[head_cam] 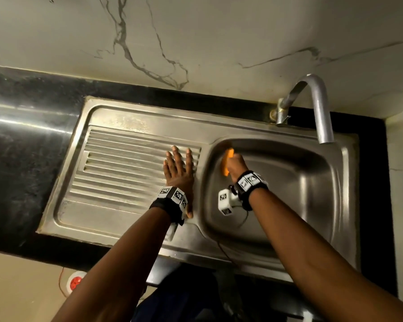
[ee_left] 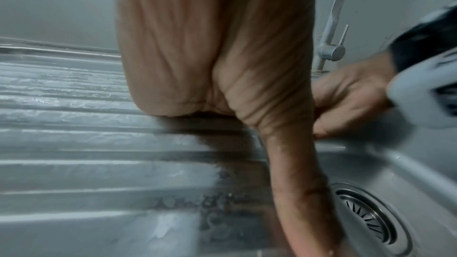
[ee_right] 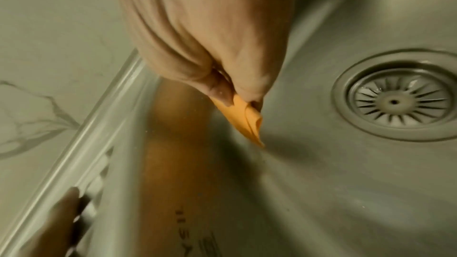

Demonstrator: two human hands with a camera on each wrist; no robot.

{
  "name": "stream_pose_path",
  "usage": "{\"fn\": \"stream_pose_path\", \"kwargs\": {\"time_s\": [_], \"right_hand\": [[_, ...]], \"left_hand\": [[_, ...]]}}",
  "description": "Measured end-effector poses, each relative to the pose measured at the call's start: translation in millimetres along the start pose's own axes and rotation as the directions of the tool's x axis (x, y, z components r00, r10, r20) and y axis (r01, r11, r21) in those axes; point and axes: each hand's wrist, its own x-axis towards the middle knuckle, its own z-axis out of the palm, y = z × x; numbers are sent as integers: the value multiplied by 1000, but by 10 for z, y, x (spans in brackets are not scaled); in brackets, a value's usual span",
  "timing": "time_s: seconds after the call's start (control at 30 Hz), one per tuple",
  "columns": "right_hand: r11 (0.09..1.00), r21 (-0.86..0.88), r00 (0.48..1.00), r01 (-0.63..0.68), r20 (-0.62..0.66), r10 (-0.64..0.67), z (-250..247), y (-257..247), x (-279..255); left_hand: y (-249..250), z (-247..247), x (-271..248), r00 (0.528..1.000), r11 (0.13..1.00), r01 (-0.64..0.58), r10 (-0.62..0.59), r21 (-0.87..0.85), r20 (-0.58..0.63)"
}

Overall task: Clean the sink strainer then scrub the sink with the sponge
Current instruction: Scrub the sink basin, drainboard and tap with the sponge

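- In the head view the right arm hid the strainer (ee_right: 401,98); it sat in the drain at the sink (head_cam: 312,182) floor.
- The steel sink was set in a dark desk (head_cam: 28,126) below a marble wall (head_cam: 196,38), tap (head_cam: 316,108) behind.
- Left hand (head_cam: 178,170) lay flat, fingers (head_cam: 189,156) spread, on the ribbed drainboard (head_cam: 126,163).
- Right hand (ee_right: 210,32) pinched the orange sponge (ee_right: 247,122) against the basin's left wall.

Thin orange sponge (ee_right: 247,118), folded, was pressed against the left inner wall of the steel sink (head_cam: 312,182); the slotted round strainer (ee_right: 400,103) sat in its drain.
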Motion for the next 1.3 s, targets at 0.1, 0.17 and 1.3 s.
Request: {"fn": "stream_pose_path", "kwargs": {"time_s": [0.1,0.17,1.3], "right_hand": [[999,-21,999,26,32,-26,296,-193,129],[997,-62,997,40,67,-36,344,-351,-102],[-317,-787,808,529,581,-95,-2397,31,-1097]], "left_hand": [[12,-26,7,1000,1000,16,-16,14,16],[22,-52,-5,1000,1000,10,-11,10,29],[3,-50,-117,999,1000,-3,4,28,-51]]}}
